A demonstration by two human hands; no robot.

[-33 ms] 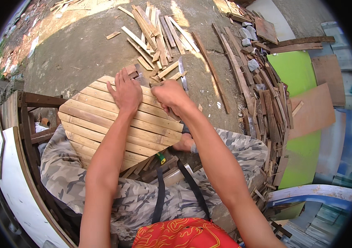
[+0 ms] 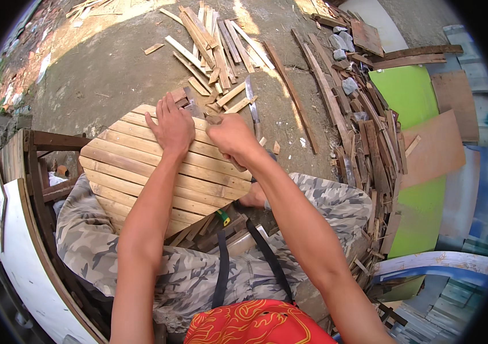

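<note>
One slatted wooden panel [image 2: 163, 172], left hand [image 2: 170, 127] flat, fingers spread, right hand [image 2: 231, 136] fisted, contents unclear

Loose wood strips [image 2: 212, 43] lie scattered on the dirt ground [image 2: 100, 74]. A blade [image 2: 251, 103] rests among them. Long planks [image 2: 335, 97] pile up to the right, against a green board [image 2: 407, 92] and a brown board [image 2: 433, 149]. A dark wooden frame [image 2: 43, 155] stands at the left, beside a white panel [image 2: 32, 269].
</note>
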